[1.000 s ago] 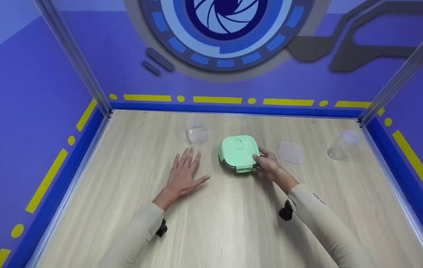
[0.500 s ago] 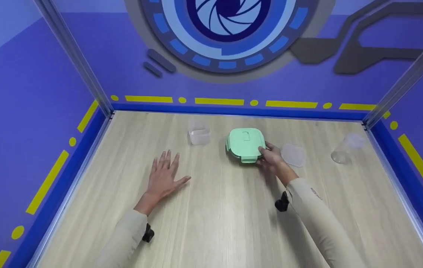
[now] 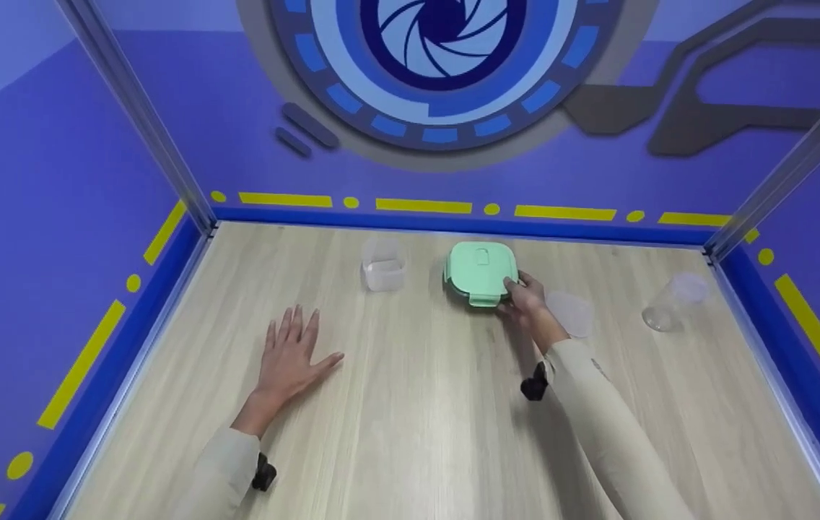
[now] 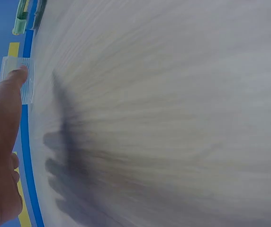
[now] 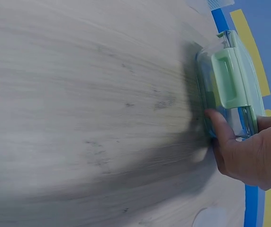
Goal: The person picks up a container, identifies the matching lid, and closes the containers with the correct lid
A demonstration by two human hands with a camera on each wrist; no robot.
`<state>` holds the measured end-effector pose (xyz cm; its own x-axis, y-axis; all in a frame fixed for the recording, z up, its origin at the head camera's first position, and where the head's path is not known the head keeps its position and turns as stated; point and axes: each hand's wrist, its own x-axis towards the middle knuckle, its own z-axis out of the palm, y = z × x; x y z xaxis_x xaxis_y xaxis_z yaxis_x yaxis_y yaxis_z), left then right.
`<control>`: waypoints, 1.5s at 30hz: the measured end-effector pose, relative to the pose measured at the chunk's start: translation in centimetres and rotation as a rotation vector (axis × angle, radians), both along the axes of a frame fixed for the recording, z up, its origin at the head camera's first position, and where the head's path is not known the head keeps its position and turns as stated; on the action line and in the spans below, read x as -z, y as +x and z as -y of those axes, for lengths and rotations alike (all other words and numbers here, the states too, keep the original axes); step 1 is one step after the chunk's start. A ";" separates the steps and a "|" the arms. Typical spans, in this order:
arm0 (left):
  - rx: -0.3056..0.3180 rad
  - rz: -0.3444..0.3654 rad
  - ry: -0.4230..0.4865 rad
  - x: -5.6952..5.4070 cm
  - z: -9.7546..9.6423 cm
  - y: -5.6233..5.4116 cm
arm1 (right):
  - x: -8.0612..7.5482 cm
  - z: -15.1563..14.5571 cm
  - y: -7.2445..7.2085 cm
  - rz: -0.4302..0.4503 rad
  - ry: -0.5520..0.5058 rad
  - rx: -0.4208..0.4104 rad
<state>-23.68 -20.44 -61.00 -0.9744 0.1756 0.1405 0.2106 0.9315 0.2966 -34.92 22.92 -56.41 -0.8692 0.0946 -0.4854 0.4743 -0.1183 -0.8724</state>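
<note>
In the head view a clear food container with a mint-green clip lid [image 3: 483,269] is near the table's back edge. My right hand [image 3: 530,299] grips its right front corner, thumb on the lid and fingers lower down. The right wrist view shows the container's transparent body under a green side clip [image 5: 228,80], with the fingers [image 5: 221,125] against its side. Off to the left, my left hand [image 3: 290,365] holds nothing, its fingers straight and spread over the table. In the left wrist view its thumb [image 4: 12,85] overlaps a clear tub [image 4: 27,92] in the background.
A small clear tub [image 3: 384,277] stands left of the green-lidded container. Right of my right hand lies a flat translucent lid [image 3: 572,315]. A clear jar [image 3: 663,315] lies farther right. Blue walls [image 3: 424,184] enclose the wooden table [image 3: 410,404] at the back and sides.
My right hand has pushed the green-lidded container back and slightly right, toward the back wall. My left hand has moved left and toward me, its fingers still spread.
</note>
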 end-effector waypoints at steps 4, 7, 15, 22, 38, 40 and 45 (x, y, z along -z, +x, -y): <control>-0.005 0.018 0.001 -0.1 0.0 0.5 | -0.4 -0.3 0.1 0.016 -0.016 0.049; 0.003 0.019 0.002 -0.2 -0.3 0.4 | -0.7 -0.8 0.0 0.034 -0.004 0.073; 0.039 0.026 0.020 -0.6 -1.1 0.2 | -1.2 -2.6 -0.3 0.042 -0.007 0.121; 0.027 0.039 0.036 -0.4 -0.8 0.6 | -1.2 -3.8 1.0 -0.010 -0.067 -0.037; 0.039 0.059 0.052 -0.6 0.4 1.1 | -0.8 -8.0 7.0 -0.356 0.545 -0.370; 0.041 0.052 0.056 -0.6 0.4 1.1 | -0.5 -8.9 8.1 -0.475 0.684 -0.377; 0.033 0.070 0.045 -0.7 0.5 1.1 | 0.1 -10.6 10.5 -0.629 0.900 -0.360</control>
<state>-22.63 -20.93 -60.28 -0.9759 0.2027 0.0809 0.2182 0.9100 0.3526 -24.39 33.48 -56.50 -0.9803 -0.1162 0.1598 -0.1939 0.7203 -0.6661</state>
